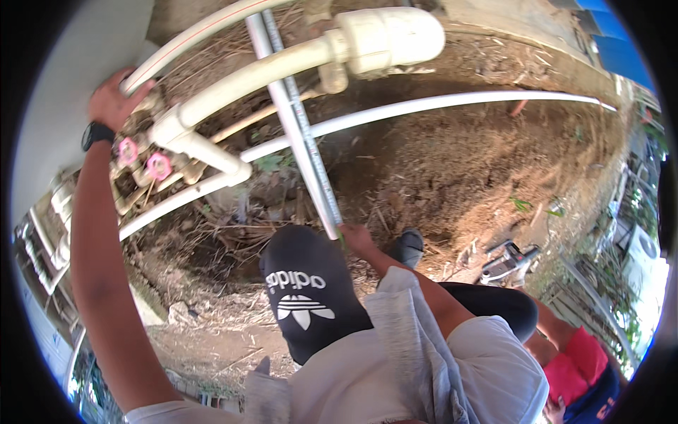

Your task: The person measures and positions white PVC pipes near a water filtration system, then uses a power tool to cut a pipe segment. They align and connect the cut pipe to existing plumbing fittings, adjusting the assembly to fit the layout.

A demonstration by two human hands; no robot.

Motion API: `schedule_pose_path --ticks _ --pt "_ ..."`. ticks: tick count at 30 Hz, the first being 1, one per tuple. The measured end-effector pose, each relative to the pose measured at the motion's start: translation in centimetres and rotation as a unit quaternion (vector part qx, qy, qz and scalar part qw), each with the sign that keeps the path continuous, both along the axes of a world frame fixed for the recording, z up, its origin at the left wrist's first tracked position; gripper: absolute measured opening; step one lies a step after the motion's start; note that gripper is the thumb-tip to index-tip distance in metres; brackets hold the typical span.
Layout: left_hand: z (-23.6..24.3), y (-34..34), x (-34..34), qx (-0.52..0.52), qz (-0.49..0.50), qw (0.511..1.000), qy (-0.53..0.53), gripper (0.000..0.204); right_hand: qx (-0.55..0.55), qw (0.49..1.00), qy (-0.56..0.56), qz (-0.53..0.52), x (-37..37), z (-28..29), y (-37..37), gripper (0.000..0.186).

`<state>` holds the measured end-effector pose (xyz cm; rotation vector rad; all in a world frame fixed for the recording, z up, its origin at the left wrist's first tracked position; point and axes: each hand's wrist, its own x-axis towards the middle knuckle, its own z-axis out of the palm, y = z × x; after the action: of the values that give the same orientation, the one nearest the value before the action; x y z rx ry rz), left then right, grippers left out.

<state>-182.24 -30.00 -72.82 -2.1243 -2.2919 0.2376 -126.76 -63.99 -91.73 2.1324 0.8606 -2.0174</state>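
My left hand (113, 104), with a black watch (97, 134) at its wrist, is closed around the end of a white pipe with a red stripe (187, 39) at the upper left. A second straight white pipe (300, 134) with a dark printed line slants down across the middle. My right hand (358, 240) grips its lower end, beside my black-clad knee (307, 290); the fingertips are partly hidden. Under the left hand, two pink valve handles (159, 166) sit on fixed pipework. A thick cream pipe (254, 78) passes behind the slanted pipe and ends in a wide rounded fitting (392, 39).
A long white pipe (431, 104) runs low across the dirt. A pale wall (70, 78) rises at the left. On the ground at the right lies a grey and black tool (510, 261). Another person in red clothing (575, 360) is at the lower right.
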Motion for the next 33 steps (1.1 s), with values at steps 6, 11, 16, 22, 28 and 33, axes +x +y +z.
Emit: schedule_pose_path --ticks 6,11,16,22,28,33 --pt "0.8 -0.4 -0.3 -0.002 0.007 1.000 0.013 0.079 0.087 0.996 -0.011 0.022 0.1 -2.2 -1.6 0.044" --pt "0.7 0.0 0.2 0.004 0.006 1.000 0.003 0.078 0.089 0.995 0.016 0.042 1.0 -3.3 -1.9 0.045" --pt "0.6 -0.2 0.1 -0.014 0.021 1.000 -0.009 0.079 0.066 0.998 0.004 0.000 0.2 -1.4 -1.2 0.048" --pt "0.3 -0.2 -0.3 -0.010 0.021 0.999 0.022 0.081 0.084 0.996 0.024 0.000 0.2 -1.9 -1.5 0.046" --pt "0.8 0.1 0.7 -0.026 0.036 0.999 0.029 0.081 0.092 0.995 0.024 0.006 0.1 -2.2 -1.6 0.045" --pt "0.5 -0.1 0.0 -0.029 0.040 0.999 0.015 0.082 0.055 0.998 0.015 -0.014 -0.2 -1.5 -1.2 0.044"
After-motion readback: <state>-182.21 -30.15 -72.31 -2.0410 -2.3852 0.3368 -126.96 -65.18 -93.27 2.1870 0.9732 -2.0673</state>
